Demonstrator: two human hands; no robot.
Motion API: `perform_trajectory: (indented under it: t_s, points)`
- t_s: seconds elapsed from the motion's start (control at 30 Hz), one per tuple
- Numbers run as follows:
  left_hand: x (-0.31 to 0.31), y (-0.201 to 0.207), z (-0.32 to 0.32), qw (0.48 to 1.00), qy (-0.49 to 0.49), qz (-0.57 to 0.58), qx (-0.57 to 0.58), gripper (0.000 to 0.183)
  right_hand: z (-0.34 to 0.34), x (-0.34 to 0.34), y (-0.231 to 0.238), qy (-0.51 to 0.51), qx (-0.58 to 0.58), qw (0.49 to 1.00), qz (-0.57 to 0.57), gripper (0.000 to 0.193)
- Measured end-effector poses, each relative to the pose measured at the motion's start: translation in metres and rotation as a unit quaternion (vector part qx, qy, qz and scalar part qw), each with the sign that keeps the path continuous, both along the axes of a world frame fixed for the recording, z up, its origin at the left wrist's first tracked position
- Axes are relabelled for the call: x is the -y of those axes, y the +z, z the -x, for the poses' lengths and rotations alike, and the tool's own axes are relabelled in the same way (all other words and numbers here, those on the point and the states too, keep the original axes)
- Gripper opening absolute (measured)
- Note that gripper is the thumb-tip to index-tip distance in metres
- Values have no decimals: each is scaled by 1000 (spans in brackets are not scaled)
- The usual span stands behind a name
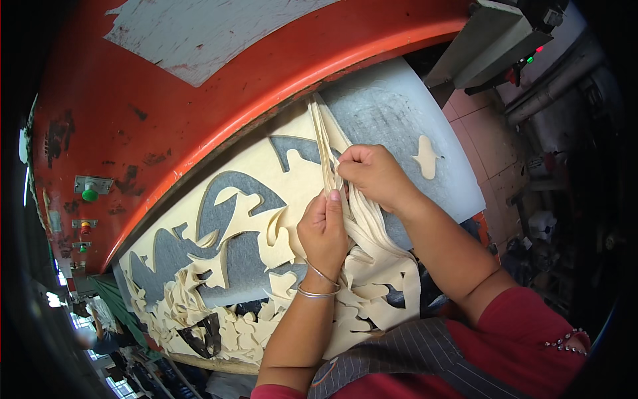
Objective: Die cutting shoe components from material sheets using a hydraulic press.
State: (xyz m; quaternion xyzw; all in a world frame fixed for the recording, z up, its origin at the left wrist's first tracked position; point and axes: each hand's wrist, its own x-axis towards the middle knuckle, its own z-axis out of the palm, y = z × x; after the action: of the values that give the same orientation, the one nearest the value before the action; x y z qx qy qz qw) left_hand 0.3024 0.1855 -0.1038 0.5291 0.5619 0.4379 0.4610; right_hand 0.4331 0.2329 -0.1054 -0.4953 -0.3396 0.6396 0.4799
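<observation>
Layers of a cream, felt-like sheet (251, 143) with curved cut-outs lie on a grey-white cutting board (375, 93). In the middle, its layers are bunched into upright folds. My left hand (323, 226) is closed, thumb up, around the lower part of these folds; a metal bangle circles its wrist. Just above and to the right, my right hand (373, 171) pinches the edges of the same folds. Most of its fingertips are hidden. Below my right forearm, more layers of the sheet droop toward my apron (405, 356). One loose cream cut-out piece (426, 157) lies at right.
A large red press beam (219, 110) spans the far side, with a green button (90, 193) at its left. Cream offcuts (242, 336) pile along the near edge, around a black plastic piece (207, 334). A metal bracket (484, 46) juts out at upper right.
</observation>
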Motion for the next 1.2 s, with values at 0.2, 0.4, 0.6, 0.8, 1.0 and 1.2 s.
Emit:
perform_trajectory:
  t_s: [0.2, 0.4, 0.6, 0.8, 1.0, 1.2]
  points:
    - [0, 4, -2, 996, 65, -7, 55, 22, -22, 3, 15, -1, 295, 955, -30, 11]
    - [0, 7, -10, 991, 38, -99, -85, 19, -13, 6, -1, -104, 325, 901, -266, 10]
    - [-1, 2, -4, 972, 25, -163, -169, 22, 0, 6, 9, 26, 159, 981, -107, 17]
    - [0, 4, -6, 970, 20, -157, -185, 23, -2, 4, 7, 37, 114, 991, -67, 16]
    - [0, 5, -5, 972, 25, -152, -177, 23, -3, 4, 13, 38, 44, 998, -20, 14]
    - [0, 7, -5, 976, 15, -137, -170, 23, -2, 2, 11, 18, 58, 998, -21, 13]
